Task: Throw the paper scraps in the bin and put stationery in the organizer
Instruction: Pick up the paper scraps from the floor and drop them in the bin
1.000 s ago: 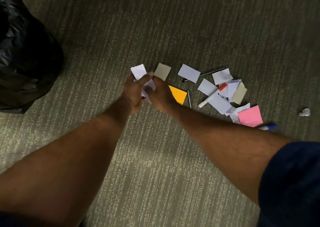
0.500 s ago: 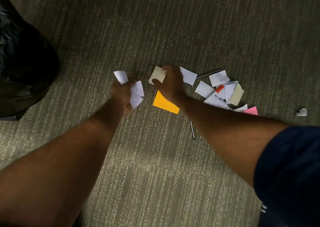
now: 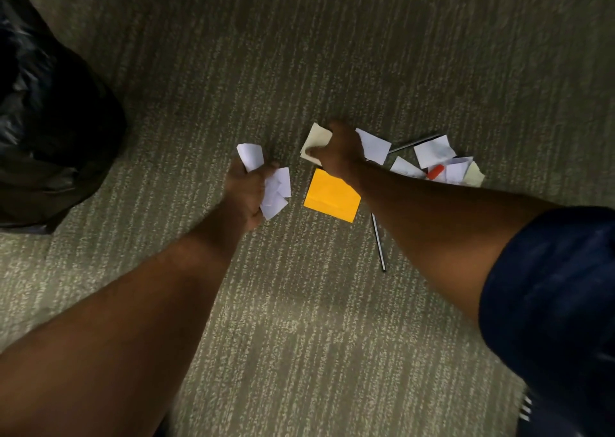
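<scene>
My left hand is closed around a bunch of white paper scraps that stick out above and to the right of the fist. My right hand pinches a beige paper scrap lifted off the carpet. An orange paper lies flat just below that hand. More white scraps and a beige one lie to the right, with an orange-capped marker among them. A thin dark pen lies by my right forearm, another pen behind the scraps.
A black bin bag sits on the carpet at the far left. Grey-green carpet covers the floor all around. No organizer shows in this view.
My hands have separated: the left has drawn back left with its white scraps, and the right has reached forward and taken hold of the beige scrap. The camera has shifted slightly.
</scene>
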### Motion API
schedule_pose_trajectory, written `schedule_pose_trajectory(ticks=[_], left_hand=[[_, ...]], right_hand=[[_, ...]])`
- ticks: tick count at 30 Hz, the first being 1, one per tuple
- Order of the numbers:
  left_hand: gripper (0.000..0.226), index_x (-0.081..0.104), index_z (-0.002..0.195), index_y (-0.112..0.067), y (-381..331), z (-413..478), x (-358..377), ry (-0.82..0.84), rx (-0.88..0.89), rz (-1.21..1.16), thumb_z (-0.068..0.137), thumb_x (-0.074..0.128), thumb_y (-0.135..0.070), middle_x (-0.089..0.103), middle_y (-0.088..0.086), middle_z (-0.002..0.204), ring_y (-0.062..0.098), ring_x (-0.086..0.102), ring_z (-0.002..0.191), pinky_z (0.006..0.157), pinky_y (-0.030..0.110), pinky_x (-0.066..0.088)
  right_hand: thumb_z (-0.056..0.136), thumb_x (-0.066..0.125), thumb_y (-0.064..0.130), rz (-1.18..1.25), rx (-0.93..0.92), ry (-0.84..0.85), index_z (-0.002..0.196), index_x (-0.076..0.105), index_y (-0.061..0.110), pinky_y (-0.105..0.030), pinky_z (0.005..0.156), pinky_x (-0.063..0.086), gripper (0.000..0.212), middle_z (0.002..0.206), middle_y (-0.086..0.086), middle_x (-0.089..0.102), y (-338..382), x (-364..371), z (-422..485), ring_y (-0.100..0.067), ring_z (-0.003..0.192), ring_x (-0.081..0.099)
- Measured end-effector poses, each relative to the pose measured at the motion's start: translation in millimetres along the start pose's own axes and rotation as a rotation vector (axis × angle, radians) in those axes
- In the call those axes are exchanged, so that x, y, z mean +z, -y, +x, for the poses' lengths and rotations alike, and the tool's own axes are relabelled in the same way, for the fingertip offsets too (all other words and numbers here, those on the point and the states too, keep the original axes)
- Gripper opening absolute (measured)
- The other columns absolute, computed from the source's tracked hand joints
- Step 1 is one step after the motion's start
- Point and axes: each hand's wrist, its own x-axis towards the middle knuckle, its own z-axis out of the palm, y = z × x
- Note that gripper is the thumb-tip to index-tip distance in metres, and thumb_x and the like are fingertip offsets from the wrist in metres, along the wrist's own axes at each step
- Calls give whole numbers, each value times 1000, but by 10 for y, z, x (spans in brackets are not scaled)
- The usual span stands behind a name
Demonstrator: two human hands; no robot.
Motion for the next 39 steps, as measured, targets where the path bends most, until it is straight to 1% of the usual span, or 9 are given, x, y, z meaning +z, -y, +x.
schedule_pose_trajectory(ticks=[4,8,10,13,17,21,29,34,39], left_hand=[[31,65,107,-9,-50,-30,90,2,-7,14,79,74,-20,70,14,101,27,69,86,76,41,56],[25,66,101,-12,-91,-49,276,31,0,24,78,74,-19,70,11,98,24,68,83,72,38,55],[28,65,102,-11,-107,-56,372,46,2,23,77,74,-20,70,10,95,24,69,81,70,38,55],[40,65,107,-7,-104,-65,502,65,8,37,72,76,-23,70,13,97,29,70,84,73,46,58],[50,65,109,-7,-87,-126,652,85,2,18,65,78,-28,69,20,105,42,68,95,80,61,55],[52,65,110,-5,-28,-160,745,104,3,10,66,78,-28,68,23,106,46,66,99,84,67,51],[17,67,95,-14,80,-179,787,131,27,8,80,74,-16,70,11,93,34,67,87,78,50,55],[21,66,95,-13,97,-133,788,134,13,-5,77,75,-18,68,14,92,37,66,87,72,48,55],[31,62,106,-7,-63,-229,867,132,65,-65,78,73,-15,67,8,90,21,67,77,64,31,55]], right_hand=[[76,78,10,363,48,33,112,63,-1,-33,85,51,40,114,-16,65,-35,-212,-29,-22,101,61],[82,63,0,405,123,-30,114,60,-1,-41,84,52,32,106,-14,60,-164,-495,-49,-27,98,59],[88,51,-3,411,172,-55,123,56,-1,-35,89,50,36,117,-15,57,-257,-623,-36,-28,106,56],[90,53,3,364,192,-72,121,59,0,-33,92,51,31,127,-18,59,-424,-778,-10,-30,115,57],[86,63,21,45,25,-94,94,62,4,-27,72,39,18,101,-11,64,-604,-887,-78,-25,93,59],[70,81,38,-160,-147,18,109,57,10,-28,74,39,54,109,-9,60,-746,-851,-118,-23,98,56],[70,80,39,-220,-151,-7,110,56,9,-35,80,45,55,117,-12,58,-723,-727,-26,-29,108,56],[89,62,33,-268,-125,-33,107,60,6,-40,83,48,34,115,-15,63,-620,-798,13,-31,106,60],[84,59,9,174,-63,-21,98,63,4,-25,67,39,15,93,-11,62,-467,-885,-71,-20,86,57]])
